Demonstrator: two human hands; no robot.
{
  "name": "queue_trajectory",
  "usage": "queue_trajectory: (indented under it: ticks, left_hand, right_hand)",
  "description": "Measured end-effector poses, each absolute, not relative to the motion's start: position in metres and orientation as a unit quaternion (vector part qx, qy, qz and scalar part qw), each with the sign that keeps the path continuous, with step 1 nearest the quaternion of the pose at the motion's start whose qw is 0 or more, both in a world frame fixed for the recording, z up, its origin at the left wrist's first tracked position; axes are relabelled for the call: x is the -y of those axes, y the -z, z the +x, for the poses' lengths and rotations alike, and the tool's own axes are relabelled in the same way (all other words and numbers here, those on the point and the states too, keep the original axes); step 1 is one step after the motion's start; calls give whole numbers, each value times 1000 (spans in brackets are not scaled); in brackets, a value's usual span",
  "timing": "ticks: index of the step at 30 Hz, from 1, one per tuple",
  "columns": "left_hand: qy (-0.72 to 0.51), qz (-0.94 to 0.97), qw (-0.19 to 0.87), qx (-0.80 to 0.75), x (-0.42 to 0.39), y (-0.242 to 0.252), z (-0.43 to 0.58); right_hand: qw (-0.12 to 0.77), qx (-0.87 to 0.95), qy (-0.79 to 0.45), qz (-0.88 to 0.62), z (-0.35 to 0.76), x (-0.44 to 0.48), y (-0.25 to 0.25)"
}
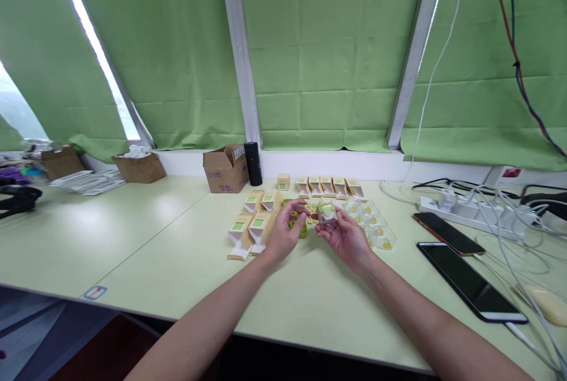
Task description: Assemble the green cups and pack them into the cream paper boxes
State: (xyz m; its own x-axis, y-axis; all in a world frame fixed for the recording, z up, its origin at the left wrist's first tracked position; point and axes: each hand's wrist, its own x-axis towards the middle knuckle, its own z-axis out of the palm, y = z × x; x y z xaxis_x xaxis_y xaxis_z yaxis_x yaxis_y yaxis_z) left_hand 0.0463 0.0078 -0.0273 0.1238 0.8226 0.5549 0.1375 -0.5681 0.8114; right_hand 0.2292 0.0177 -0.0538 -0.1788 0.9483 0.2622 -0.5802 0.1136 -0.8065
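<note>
**Right hand (349,239) clamps a small clear package (327,213) while the left hand (283,233) curves open beside it**

The package sits between the thumb and fingers of the right hand, lifted over the table (319,304), with something green showing through its clear wall. Just left of it, the left hand's thumb and fingers are apart, curled toward the package, with nothing visible between them.

Just behind and below the left fingertips stands a green container (303,231), partly hidden by that hand. Small yellow pieces (312,207) lie beyond the gap between the two hands; they are too small to make out clearly. Right of the right fingers, and partly behind that hand, clear plastic shells (385,239) stand grouped, with yellow spots inside.

Left of the left fingers are four open tan cartons (262,222) with green panels, the closest ones just beside the hand. Farther to the right of the right fingers, well apart, two phones (472,280) lie on the table, and a white power strip (478,215) with cables lies past them.

Beyond the fingers stand a row of similar open cartons (326,184) and one closed carton (283,181). Farther back on the left are a brown cardboard box (225,173) and a black cylinder (253,164), in front of green blinds (325,56).
</note>
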Motion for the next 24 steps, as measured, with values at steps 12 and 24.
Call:
queue_trajectory:
  ticks: [12,24]
  left_hand:
    - [-555,674,317,-370,-8,25,48]
    - [-503,721,292,-376,-12,33,45]
  right_hand:
    - [607,408,-648,-211,231,-18,52]
    - [659,458,-532,-272,230,-13,49]
